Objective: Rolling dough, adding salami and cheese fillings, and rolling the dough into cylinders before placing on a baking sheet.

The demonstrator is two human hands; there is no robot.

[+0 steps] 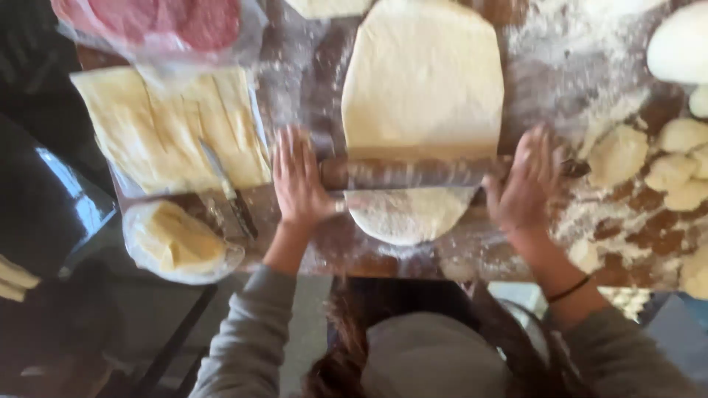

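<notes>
on the floured wooden table [546, 81], a long sheet of pale dough [422, 81] lies stretched away from the person, with a wooden rolling pin [413, 174] lying across its near part. the nearer end of the dough shows below the pin as a rounded, flour-dusted lobe. the left hand [299, 180] lies flat and wide on the left end of the pin, fingers spread and pointing away from the body, palm pressing down rather than gripping. the right hand [527, 184] rests in the same way on the right end, fingers open and splayed over the pin; a dark band sits on that wrist. both arms wear grey sleeves.

to the left of the dough, a stack of pale yellow cheese slices [173, 129] lies on clear wrap, and a knife [225, 188] rests at its near edge, just beside the left hand. nearer still sits a wrapped block of butter-coloured stuff [177, 239]. at the far left corner is a clear packet of red sliced meat [158, 22]. to the right of the right hand, several small lumps of dough [664, 162] lie in scattered flour, and a larger white mound [678, 44] sits at the far right edge. the picture is blurred, so finer detail cannot be told.
</notes>
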